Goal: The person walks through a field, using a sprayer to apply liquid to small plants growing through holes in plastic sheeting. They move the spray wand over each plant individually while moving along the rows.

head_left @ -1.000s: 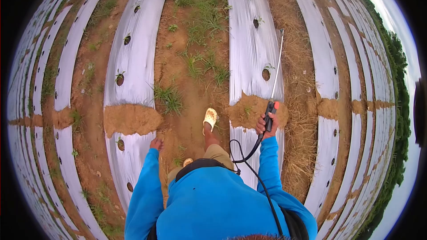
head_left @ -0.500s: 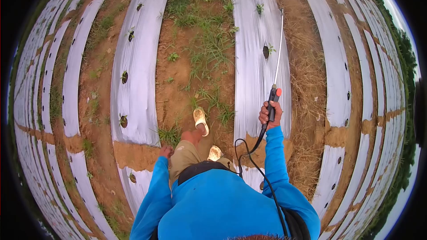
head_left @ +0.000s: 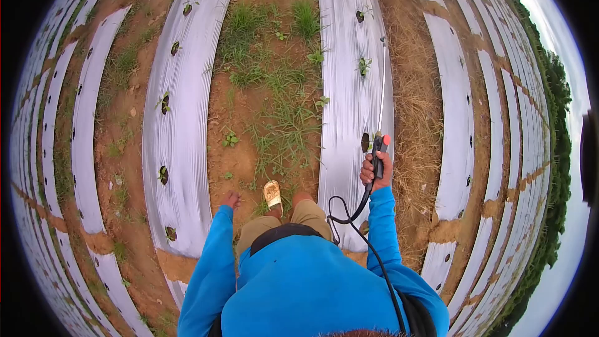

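My right hand (head_left: 376, 170) is wrapped round the black handle of a spray wand (head_left: 382, 97) with a red-orange knob. The thin metal lance points forward over the right plastic-covered bed (head_left: 343, 106), its tip beside a small green plant (head_left: 364, 66). From the handle a black hose (head_left: 355, 215) loops back toward my body. My left hand (head_left: 231, 200) hangs low over the soil path, near the left bed's edge, and its fingers look loosely curled. Whether it holds anything is too small to make out.
The left plastic-covered bed (head_left: 181, 87) has planting holes with small plants. Grass (head_left: 281, 118) grows on the soil path between the beds. Dry straw (head_left: 415, 106) lies right of the right bed. One light-coloured clog (head_left: 272, 194) shows ahead of my waist.
The beds and plants have moved down the view as I walk forward, and the bare soil crossing has passed beneath me. The wand is still in my right hand.
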Demonstrator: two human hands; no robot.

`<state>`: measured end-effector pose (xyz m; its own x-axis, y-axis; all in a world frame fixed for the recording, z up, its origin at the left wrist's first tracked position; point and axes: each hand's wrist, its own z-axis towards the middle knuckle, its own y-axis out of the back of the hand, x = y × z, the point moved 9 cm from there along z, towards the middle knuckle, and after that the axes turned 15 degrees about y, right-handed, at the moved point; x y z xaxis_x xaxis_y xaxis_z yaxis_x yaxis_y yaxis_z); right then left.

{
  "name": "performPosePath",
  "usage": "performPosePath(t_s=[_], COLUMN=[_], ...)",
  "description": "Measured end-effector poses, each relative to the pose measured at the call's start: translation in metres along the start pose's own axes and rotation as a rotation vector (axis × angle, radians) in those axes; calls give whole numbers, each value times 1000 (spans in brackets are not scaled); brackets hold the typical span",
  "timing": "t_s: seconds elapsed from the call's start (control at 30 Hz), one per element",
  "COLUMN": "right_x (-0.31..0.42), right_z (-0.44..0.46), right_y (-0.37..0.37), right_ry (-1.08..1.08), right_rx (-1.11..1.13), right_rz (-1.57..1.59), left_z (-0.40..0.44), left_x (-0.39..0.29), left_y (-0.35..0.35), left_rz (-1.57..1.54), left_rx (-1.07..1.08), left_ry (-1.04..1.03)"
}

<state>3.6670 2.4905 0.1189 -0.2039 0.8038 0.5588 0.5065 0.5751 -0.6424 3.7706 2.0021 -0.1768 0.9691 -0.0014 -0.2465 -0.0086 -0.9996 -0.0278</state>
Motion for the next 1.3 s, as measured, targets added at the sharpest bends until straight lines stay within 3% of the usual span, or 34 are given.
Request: performPosePath(t_s=[0.1,0.23,0.4,0.43,0.5,0.53,0.6,0.63,0.7,0.77,0.83,1.03,1.07,1.1,1.17,1.23,1.3], right_x=[29,52,80,86,115,128,153,167,189,204,213,216,221,224,243,265,292], right_z=[68,183,352,370,418,438,476,495,536,584,630,764,790,808,843,881,915], right_y=[-42,-76,-126,-130,-161,-174,-205,-221,-250,-272,-286,-350,-366,-380,-408,-448,-481], right_ry=[60,65,50,22,23,13,10,11,-4,15,42,-1,-17,-41,-49,-70,-34], right_rx=[-4,1,12,3,8,20,25,24,27,19,-52,-121,-126,-147,-151,-89,-79], right_rz=[-24,-6,22,46,71,92,102,101,97,48,-26,-18,-10,4,-1,7,59], left_z=[0,31,90,111,134,120,85,81,63,71,85,208,240,265,288,306,271], left_x=[-148,-268,-337,-317,-293,-319,-392,-418,-512,-575,-613,-743,-751,-771,-856,-937,-1030], left_y=[-18,-26,-26,-18,-19,-23,-36,-38,-50,-53,-52,-61,-62,-56,-76,-98,-94], left_rz=[13,-22,-84,-150,-49,-33,291,291,366,373,14,-116,-136,-127,781,773,-4], left_rx=[-24,-72,-169,-168,-5,-22,-272,-271,-341,-355,-316,-194,-180,-171,-167,-84,-113], left_ry=[-102,-141,-9,11,403,399,174,174,-311,-184,54,219,383,384,-57,-133,50])
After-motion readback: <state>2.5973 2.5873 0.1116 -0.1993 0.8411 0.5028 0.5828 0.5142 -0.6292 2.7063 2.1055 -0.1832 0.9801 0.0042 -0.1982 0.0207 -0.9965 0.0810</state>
